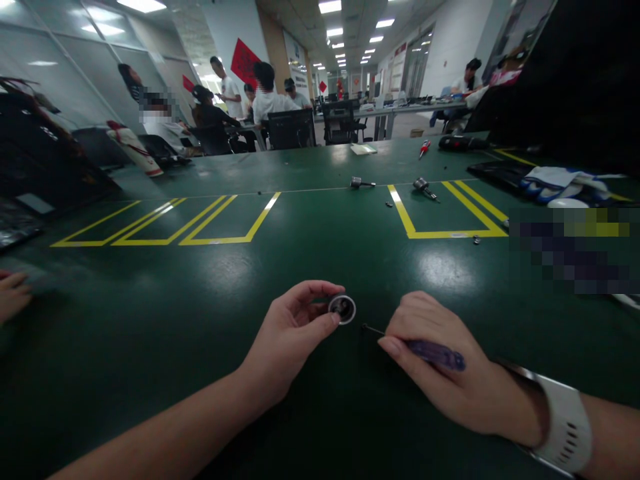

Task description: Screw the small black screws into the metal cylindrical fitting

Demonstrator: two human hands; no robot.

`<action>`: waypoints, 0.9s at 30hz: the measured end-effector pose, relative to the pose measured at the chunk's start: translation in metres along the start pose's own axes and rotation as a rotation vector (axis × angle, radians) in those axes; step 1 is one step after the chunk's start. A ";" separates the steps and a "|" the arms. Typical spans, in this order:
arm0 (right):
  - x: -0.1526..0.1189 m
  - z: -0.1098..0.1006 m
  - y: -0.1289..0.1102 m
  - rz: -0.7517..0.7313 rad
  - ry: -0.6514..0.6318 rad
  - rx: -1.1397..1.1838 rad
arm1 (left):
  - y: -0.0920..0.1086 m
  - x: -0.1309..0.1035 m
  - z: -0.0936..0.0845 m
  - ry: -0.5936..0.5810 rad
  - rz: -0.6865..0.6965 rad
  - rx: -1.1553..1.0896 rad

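Between the thumb and fingers of my left hand [295, 333] is a small round metal housing [343, 309]. Its open end, with a bright rim and dark inside, faces me. My right hand [440, 353] is closed around a screwdriver [436, 353] with a translucent purple handle. The thin shaft points left, and its tip is close to the housing but apart from it. A small dark bit, perhaps a screw, shows at the tip; it is too small to be sure. Both hands are over the green table [200, 373].
Yellow tape [215, 241] marks boxes on the table. Two metal motor-like parts [356, 182] lie farther back, with small pieces [477, 240] nearby. A red screwdriver [425, 149] and white-blue gloves [565, 183] are at the right. Another person's hand [13, 293] rests at the left edge.
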State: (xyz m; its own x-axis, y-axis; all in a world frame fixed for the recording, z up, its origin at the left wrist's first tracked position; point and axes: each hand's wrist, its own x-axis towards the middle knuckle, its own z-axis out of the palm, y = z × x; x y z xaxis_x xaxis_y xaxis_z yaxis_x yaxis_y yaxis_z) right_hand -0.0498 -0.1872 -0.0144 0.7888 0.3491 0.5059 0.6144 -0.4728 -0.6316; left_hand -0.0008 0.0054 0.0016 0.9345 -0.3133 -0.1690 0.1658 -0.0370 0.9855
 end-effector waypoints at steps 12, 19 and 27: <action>-0.003 0.000 -0.009 -0.335 0.061 -0.145 | 0.000 -0.003 0.002 -0.034 0.036 0.057; -0.001 0.003 -0.008 -0.320 0.016 -0.187 | -0.002 -0.005 0.004 -0.043 0.127 0.116; -0.001 0.006 -0.009 -0.337 0.005 -0.191 | -0.004 -0.005 0.006 0.012 0.215 0.207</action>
State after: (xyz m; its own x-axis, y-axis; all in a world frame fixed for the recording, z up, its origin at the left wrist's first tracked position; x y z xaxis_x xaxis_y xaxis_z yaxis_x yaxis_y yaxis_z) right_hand -0.0561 -0.1781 -0.0124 0.5429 0.5070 0.6695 0.8241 -0.4749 -0.3087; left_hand -0.0082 0.0016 -0.0010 0.9450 -0.3239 0.0446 -0.1027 -0.1646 0.9810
